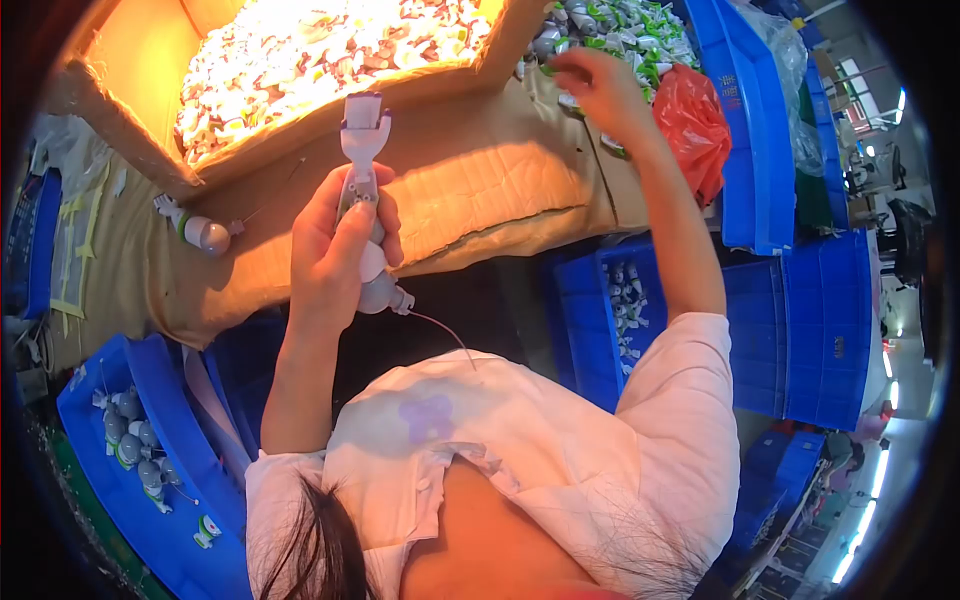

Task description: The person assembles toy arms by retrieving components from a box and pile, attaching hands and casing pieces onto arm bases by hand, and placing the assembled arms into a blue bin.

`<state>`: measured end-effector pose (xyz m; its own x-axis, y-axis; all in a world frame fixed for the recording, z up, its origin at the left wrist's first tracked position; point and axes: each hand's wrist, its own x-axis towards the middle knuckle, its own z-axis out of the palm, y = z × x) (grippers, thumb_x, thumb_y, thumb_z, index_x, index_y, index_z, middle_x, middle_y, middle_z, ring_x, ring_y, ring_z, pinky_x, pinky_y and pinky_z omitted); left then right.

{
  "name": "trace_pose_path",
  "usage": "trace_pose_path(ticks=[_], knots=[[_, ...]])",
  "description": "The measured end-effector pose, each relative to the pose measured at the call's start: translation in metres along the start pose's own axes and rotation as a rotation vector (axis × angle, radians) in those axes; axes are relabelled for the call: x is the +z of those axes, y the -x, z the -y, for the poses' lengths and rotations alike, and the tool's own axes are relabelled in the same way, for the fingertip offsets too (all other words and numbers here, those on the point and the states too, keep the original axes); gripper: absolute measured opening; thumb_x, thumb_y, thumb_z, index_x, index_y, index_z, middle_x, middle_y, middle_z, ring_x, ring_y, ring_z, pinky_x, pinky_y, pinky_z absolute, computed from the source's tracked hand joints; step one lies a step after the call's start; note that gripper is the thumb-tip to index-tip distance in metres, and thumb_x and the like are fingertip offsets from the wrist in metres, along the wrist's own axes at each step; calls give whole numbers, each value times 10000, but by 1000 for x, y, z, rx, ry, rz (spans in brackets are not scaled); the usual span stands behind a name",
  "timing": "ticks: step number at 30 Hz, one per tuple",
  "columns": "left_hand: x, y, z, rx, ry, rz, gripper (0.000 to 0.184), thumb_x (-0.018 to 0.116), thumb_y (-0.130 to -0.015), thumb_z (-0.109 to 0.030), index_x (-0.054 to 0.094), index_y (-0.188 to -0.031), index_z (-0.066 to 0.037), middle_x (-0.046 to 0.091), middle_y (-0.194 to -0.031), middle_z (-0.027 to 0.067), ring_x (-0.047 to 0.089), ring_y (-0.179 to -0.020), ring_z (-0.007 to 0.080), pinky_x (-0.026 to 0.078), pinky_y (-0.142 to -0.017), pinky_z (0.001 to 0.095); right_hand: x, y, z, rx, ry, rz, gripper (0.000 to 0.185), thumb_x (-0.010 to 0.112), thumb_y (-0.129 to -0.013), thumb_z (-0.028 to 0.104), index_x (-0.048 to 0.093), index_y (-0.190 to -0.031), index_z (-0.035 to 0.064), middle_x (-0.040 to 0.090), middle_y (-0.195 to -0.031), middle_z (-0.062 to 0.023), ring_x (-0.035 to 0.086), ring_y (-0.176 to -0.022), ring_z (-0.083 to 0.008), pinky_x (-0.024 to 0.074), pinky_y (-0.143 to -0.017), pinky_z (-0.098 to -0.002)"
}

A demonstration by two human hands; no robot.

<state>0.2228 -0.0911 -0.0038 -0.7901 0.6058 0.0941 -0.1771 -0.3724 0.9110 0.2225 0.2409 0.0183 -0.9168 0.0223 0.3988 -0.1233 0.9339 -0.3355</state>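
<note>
My left hand (345, 245) is wrapped round a white and grey plastic device (364, 150), held upright above the edge of the cardboard-covered bench (480, 170). Its forked top with a purple rim points away from me, and a thin wire trails from its lower end towards my shirt. My right hand (600, 90) is raised at the pile of green and white parts (640, 35), fingers bent and apart, with nothing clearly visible in them. Another grey and white device (205, 234) lies on the bench to the left.
A brightly lit cardboard box (130, 100) full of small parts stands at the back. Beside the pile is a red plastic bag (692, 130), then a blue crate (740, 150). Blue bins holding devices stand at lower left (190, 440) and right (590, 310).
</note>
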Motion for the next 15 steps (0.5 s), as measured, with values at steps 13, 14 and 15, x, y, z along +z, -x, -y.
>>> trace_pose_path(ticks=[13, 14, 15], knots=[[13, -7, 10, 35, 116, 43, 225, 426, -893, -138, 481, -1064, -2, 523, -758, 38, 534, -578, 94, 442, -507, 229, 25, 14, -44, -8, 393, 109, 259, 671, -677, 89, 539, -889, 17, 569, -861, -165, 533, -821, -346, 432, -713, -401], [13, -6, 10, 35, 111, 11, 225, 426, -893, -138, 481, -1064, -2, 523, -758, 38, 534, -578, 94, 442, -507, 229, 27, 15, -38, -33, 280, 56, 216, 638, -695, 27, 527, -880, 15, 563, -845, -137, 562, -810, -289, 456, -692, -344], [13, -6, 10, 45, 123, 20, 221, 424, -891, -134, 482, -1058, -4, 523, -758, 37, 530, -577, 92, 442, -510, 229, 28, 15, -21, -48, 266, 70, 216, 638, -695, 27, 527, -880, 15, 563, -845, -137, 562, -810, -289, 456, -692, -344]])
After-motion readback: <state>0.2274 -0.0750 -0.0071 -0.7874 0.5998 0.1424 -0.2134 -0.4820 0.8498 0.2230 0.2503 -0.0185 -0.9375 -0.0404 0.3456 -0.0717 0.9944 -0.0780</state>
